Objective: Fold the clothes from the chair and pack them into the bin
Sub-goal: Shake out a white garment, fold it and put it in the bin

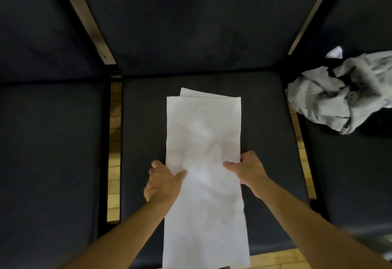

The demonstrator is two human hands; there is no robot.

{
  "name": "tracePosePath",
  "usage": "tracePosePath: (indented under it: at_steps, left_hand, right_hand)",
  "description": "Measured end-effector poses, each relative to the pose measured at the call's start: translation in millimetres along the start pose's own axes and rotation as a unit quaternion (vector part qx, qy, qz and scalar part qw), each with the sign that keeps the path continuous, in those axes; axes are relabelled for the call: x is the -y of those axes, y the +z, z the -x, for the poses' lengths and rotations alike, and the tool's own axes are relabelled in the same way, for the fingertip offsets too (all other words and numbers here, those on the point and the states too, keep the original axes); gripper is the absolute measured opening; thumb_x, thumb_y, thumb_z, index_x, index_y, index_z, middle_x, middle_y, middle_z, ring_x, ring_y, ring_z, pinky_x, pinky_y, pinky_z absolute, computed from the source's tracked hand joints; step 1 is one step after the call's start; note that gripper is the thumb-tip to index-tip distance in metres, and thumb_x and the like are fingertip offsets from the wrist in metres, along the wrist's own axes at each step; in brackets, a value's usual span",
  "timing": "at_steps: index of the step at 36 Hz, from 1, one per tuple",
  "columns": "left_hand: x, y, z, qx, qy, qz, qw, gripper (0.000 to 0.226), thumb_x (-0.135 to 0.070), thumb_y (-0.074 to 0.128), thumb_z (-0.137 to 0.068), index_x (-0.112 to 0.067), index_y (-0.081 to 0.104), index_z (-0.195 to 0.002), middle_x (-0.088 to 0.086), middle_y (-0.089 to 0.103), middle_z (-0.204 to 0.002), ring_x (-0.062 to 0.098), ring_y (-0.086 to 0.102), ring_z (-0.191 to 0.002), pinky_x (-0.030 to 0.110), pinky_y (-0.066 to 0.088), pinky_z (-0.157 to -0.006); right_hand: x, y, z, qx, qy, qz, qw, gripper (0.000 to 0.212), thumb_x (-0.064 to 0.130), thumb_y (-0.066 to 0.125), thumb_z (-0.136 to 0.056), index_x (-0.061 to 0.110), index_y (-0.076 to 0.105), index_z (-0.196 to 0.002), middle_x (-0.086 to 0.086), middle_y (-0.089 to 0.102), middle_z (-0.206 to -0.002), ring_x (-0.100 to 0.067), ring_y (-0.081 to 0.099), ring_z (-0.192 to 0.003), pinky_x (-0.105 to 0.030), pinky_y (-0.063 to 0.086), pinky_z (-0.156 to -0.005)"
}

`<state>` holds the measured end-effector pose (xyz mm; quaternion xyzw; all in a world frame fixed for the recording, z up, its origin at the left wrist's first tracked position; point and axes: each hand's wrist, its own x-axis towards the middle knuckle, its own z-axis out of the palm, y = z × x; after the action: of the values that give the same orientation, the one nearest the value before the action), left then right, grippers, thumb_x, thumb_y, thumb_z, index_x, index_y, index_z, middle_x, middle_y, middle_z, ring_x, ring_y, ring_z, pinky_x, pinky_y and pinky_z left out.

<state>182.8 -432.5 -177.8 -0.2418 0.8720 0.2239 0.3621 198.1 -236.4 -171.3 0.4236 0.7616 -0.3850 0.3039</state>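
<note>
**Cross-fold of white garment**

With white garment (203, 162) lying as a long strip down mid-seat of chair (144, 120), near end overhanging front edge: left hand (163, 181) and right hand (250, 169) pinching opposite side edges. Lift evenly, carry near half to far edge, square corners.

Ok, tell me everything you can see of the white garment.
The white garment is plain thin cloth, folded into a long narrow strip, lying flat lengthwise on the dark middle seat cushion, its near end hanging past the front edge. A lower layer peeks out at the far end. The left hand and right hand pinch its side edges.
</note>
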Motion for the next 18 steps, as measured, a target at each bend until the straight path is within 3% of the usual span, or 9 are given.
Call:
tracePosePath:
  at_steps: [2,5,9,12,15,18]
  left_hand:
    - [-5,-3,-3,0.025,0.002,-0.018,1.000,0.067,-0.045,0.068,-0.082,-0.007,0.034,-0.126,0.015,0.054,-0.121,0.034,0.058,-0.105,0.040,0.051,-0.080]
    - [-12,-9,-11,0.051,0.005,-0.041,0.998,0.058,-0.042,0.068,-0.082,-0.007,0.045,-0.122,0.014,0.058,-0.117,0.031,0.060,-0.100,0.036,0.048,-0.074]
    - [-22,-12,-18,0.075,0.040,0.003,0.996,0.030,-0.029,0.069,-0.083,-0.009,0.061,-0.103,0.009,0.063,-0.104,0.026,0.061,-0.091,0.030,0.049,-0.072]
    - [-22,-11,-12,0.058,0.090,0.036,0.994,0.011,-0.026,0.063,-0.085,-0.016,0.058,-0.083,0.002,0.061,-0.090,0.013,0.056,-0.073,0.023,0.040,-0.055]
    - [-16,-10,-5,0.050,0.137,0.105,0.984,0.009,-0.024,0.063,-0.086,-0.015,0.062,-0.088,0.002,0.064,-0.089,0.009,0.059,-0.074,0.016,0.041,-0.052]
    - [-14,-13,-1,0.115,0.132,0.208,0.962,0.008,-0.020,0.064,-0.087,-0.026,0.062,-0.090,-0.003,0.067,-0.090,0.007,0.064,-0.078,0.011,0.045,-0.055]
  right_hand:
    - [0,4,-1,-0.003,0.015,0.004,1.000,0.066,0.034,0.076,-0.077,0.002,0.043,-0.125,-0.014,0.057,-0.117,-0.031,0.059,-0.102,-0.039,0.052,-0.084]
    - [-7,7,0,0.014,0.022,0.025,0.999,0.059,0.032,0.075,-0.077,0.002,0.053,-0.123,-0.012,0.061,-0.114,-0.029,0.060,-0.100,-0.033,0.050,-0.078]
    - [-17,9,3,0.029,0.007,-0.023,0.999,0.035,0.027,0.069,-0.081,0.008,0.064,-0.109,-0.007,0.067,-0.099,-0.024,0.064,-0.088,-0.037,0.055,-0.079]
    - [-20,6,8,0.028,-0.007,-0.038,0.999,0.023,0.027,0.061,-0.087,0.006,0.067,-0.092,-0.009,0.067,-0.087,-0.025,0.065,-0.081,-0.038,0.055,-0.077]
    - [-23,1,9,0.030,-0.005,-0.047,0.998,0.027,0.026,0.054,-0.091,0.003,0.065,-0.082,-0.014,0.067,-0.083,-0.025,0.062,-0.074,-0.035,0.050,-0.067]
    - [-25,-3,10,0.048,-0.004,-0.098,0.994,0.024,0.025,0.050,-0.094,0.005,0.065,-0.092,-0.010,0.067,-0.092,-0.021,0.062,-0.079,-0.031,0.049,-0.068]
